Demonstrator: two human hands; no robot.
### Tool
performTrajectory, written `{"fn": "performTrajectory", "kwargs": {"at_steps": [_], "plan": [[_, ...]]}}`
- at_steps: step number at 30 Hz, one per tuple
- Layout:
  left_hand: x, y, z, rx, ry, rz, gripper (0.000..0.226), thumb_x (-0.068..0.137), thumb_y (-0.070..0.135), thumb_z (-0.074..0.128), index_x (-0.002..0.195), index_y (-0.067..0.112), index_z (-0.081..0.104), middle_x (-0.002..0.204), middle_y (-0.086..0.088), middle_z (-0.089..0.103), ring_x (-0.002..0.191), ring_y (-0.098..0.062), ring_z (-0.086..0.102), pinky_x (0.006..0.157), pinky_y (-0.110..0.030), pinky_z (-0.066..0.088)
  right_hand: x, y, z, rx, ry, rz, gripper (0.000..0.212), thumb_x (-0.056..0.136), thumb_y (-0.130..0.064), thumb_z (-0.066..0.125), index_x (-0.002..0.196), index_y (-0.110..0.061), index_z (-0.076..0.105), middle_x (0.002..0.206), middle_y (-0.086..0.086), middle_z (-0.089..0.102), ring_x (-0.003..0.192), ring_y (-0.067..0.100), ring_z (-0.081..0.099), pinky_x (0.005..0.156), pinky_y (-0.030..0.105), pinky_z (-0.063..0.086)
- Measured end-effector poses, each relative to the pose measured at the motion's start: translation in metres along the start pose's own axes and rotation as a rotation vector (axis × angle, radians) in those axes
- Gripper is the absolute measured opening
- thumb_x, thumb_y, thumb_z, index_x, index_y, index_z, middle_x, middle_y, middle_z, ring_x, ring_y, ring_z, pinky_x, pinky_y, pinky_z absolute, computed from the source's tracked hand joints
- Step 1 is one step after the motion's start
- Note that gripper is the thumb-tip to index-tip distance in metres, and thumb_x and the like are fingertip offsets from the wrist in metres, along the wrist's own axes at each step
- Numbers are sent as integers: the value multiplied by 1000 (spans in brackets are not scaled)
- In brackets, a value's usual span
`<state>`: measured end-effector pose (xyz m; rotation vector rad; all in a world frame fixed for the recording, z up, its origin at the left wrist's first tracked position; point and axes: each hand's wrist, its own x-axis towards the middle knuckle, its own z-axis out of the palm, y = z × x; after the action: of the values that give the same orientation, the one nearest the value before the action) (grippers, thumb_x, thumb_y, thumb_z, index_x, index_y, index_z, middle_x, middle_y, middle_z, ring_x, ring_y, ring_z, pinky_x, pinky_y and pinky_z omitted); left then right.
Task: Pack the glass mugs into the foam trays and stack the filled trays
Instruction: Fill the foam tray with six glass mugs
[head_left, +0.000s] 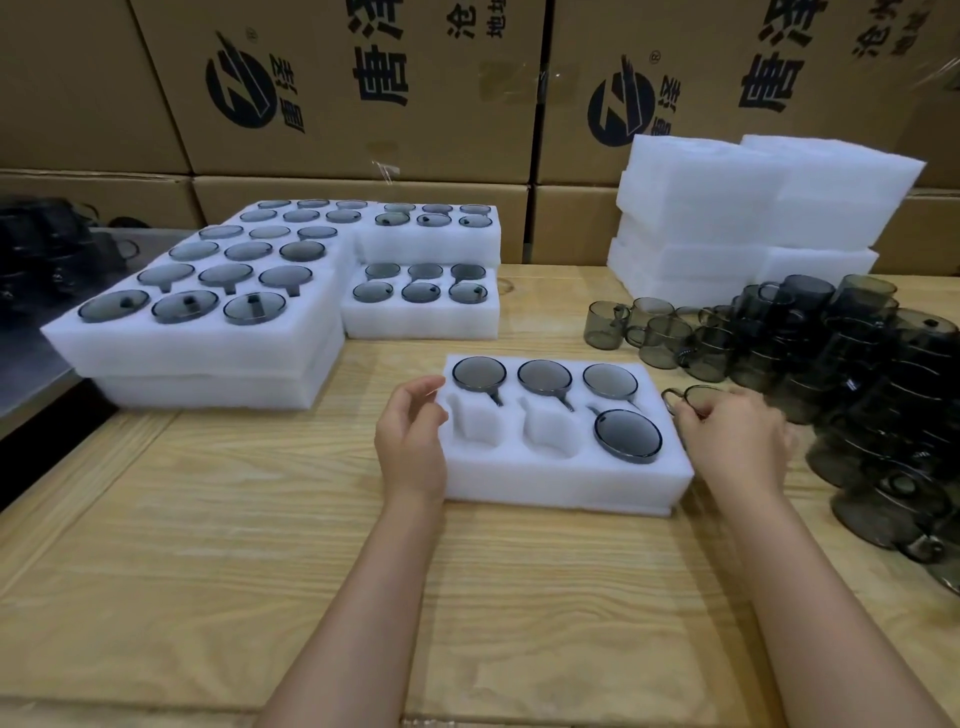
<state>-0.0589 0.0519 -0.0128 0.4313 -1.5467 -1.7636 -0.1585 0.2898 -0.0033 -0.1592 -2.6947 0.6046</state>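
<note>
Two pockets (478, 423) in the near row of the foam tray (566, 483) are empty, the left and the middle one; the four others each hold a mug. The tray lies between the hands, its long side running from one hand to the other. The left hand (413, 436) sits at the tray's left end, fingers loosely curled and holding nothing. The right hand (737, 441) is just off the tray's right end and pinches a smoky glass mug (688, 397), handle turned toward the tray. The empty pockets lie to the left of that mug, so the right hand probably has to carry it across the filled corner pocket. The pale wooden worktop (260, 519) bears everything. Beyond the right hand stand the loose mugs (857, 364), heaped, and farther back blank foam trays (753, 208). Beyond the left hand are filled trays (208, 332), stacked. Printed cartons (363, 88) wall off the back.
</note>
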Motion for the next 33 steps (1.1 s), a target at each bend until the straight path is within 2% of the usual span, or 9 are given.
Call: {"fn": "performTrajectory", "kwargs": {"at_steps": [2, 6, 8, 11, 15, 20, 25, 28, 33], "plan": [[-2, 1, 1, 85, 38, 19, 22, 73, 12, 48, 88, 18, 64, 90, 8, 65, 85, -1, 59, 74, -16, 43, 0, 2, -9, 136, -22, -28, 30, 88, -33, 61, 62, -19, 60, 105, 17, 63, 100, 38, 51, 79, 38, 41], [-10, 6, 2, 389, 183, 268, 30, 77, 9, 43, 93, 7, 68, 90, 1, 67, 88, -19, 61, 81, -31, 44, -8, -9, -31, 365, 192, -97, 28, 81, -40, 69, 90, -14, 65, 106, 6, 63, 101, 27, 54, 84, 37, 42], [-15, 9, 4, 517, 164, 462, 31, 75, 4, 41, 90, 4, 69, 86, -3, 68, 81, -25, 61, 80, -34, 39, -20, -26, -44, 608, 225, -151, 31, 77, -44, 72, 95, -21, 63, 98, -2, 63, 92, 17, 57, 81, 32, 45], [-21, 12, 7, 661, 28, 716, 41, 69, 3, 33, 84, 3, 71, 82, -5, 71, 76, -26, 65, 76, -33, 37, -45, -55, -53, 833, 97, -220, 30, 71, -48, 74, 92, -32, 60, 91, -11, 64, 82, 8, 59, 72, 21, 46], [-23, 11, 9, 762, -121, 871, 41, 59, 5, 33, 71, 5, 72, 71, -3, 70, 70, -23, 68, 71, -34, 39, -65, -78, -43, 779, -58, -330, 33, 66, -51, 73, 90, -32, 61, 88, -16, 61, 73, 3, 55, 64, 12, 42], [-23, 9, 9, 781, -125, 856, 37, 61, 5, 33, 63, 7, 70, 60, -1, 67, 54, -21, 62, 62, -33, 37, -68, -84, -24, 577, -108, -403, 40, 69, -50, 73, 100, -26, 65, 94, -11, 55, 84, 7, 50, 70, 19, 35], [-22, 7, 9, 790, -119, 852, 35, 63, 3, 35, 63, 8, 70, 59, -1, 66, 53, -22, 61, 59, -33, 37, -73, -93, -13, 322, -11, -437, 47, 73, -52, 70, 110, -23, 66, 94, 0, 46, 92, 19, 50, 68, 27, 36], [-21, 5, 9, 800, -105, 858, 34, 65, 3, 36, 63, 8, 69, 58, -1, 65, 52, -22, 60, 58, -32, 37, -77, -99, -9, 241, 87, -470, 43, 71, -46, 75, 100, -15, 69, 87, 3, 42, 82, 27, 52, 62, 28, 34], [-22, 4, 9, 794, -82, 857, 32, 67, 3, 37, 62, 8, 68, 56, -1, 63, 50, -22, 58, 58, -30, 35, -78, -101, -5, 161, 196, -529, 42, 68, -40, 79, 87, -5, 67, 77, 17, 52, 67, 34, 53, 56, 37, 43]]}}
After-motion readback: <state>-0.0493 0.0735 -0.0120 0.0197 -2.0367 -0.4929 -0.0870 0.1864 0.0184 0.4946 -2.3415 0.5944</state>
